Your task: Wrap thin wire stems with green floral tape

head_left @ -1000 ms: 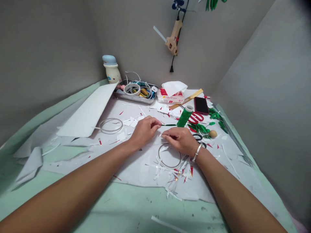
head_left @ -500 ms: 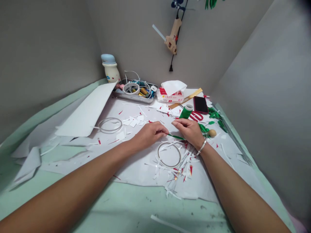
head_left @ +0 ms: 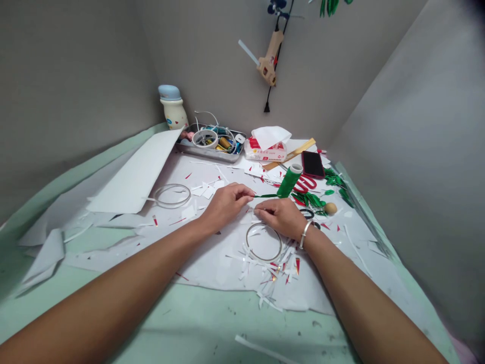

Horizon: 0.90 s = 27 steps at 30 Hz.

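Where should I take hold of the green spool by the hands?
Close your grip around the wound green body of the green spool, coming from above and the far side, beyond the right hand. It sits tilted, white core end up, and the green strand leaves its lower end toward the left hand, so keep clear of that end.

A cramped craft corner — hot glue gun (head_left: 268, 63), thread spool (head_left: 288, 181), paper scraps (head_left: 267, 298).

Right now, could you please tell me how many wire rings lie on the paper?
2: one ring left of the left hand, one ring below the right hand. Others may be hidden.
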### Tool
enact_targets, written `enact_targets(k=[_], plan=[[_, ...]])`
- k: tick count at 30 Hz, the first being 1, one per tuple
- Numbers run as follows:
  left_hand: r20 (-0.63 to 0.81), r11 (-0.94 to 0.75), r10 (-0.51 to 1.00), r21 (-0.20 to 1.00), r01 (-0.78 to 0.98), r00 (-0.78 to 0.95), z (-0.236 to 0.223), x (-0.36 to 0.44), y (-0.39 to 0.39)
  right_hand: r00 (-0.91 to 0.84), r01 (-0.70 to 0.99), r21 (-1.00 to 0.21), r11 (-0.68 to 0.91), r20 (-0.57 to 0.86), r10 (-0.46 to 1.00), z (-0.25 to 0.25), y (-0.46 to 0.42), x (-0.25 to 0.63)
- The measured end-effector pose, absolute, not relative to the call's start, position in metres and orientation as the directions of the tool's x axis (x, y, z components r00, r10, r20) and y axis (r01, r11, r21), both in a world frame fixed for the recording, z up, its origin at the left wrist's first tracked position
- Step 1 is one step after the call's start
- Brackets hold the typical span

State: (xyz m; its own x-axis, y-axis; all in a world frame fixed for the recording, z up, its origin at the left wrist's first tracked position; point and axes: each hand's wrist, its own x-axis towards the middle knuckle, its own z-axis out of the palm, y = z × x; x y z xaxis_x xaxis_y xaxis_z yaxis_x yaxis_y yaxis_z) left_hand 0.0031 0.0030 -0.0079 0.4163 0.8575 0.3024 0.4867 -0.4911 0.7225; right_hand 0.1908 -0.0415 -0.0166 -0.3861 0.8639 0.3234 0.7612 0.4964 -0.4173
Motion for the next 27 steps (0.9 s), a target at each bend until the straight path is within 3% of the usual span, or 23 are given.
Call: enact_targets(k=[7,11,14,17,22,27], plan=[[0.344,-0.595,0.801,0.544,0.592,0.49,-0.012,0.003,0.005,-0.388,0.762,-0.326,0.56,0.463,0.797,-0.007,-0.051,0.182],[0.303,-0.696,0.693,0.518,0.497,0.655,-0.013,0.005,0.0,-0.237,0.699,-0.501,0.51,0.511,0.826,-0.007,-0.047,0.19],[0.283,-0.696,0.647,0.599,0.397,0.708,-0.009,0.006,-0.004,-0.093,0.638,-0.655,0.406,0.457,0.884,-0.011,-0.039,0.201],[0.292,-0.622,0.695,0.702,0.346,0.657,-0.006,0.006,-0.005,-0.071,0.6,-0.724,0.34,0.375,0.924,-0.016,-0.034,0.208],[0.268,-0.48,0.832,0.787,0.387,0.486,-0.007,0.004,0.0,-0.237,0.703,-0.6,0.382,0.309,0.921,-0.016,-0.037,0.199],[0.323,-0.5,0.861,0.682,0.534,0.393,-0.009,0.002,0.005,-0.397,0.716,-0.457,0.528,0.355,0.846,-0.011,-0.047,0.184]])
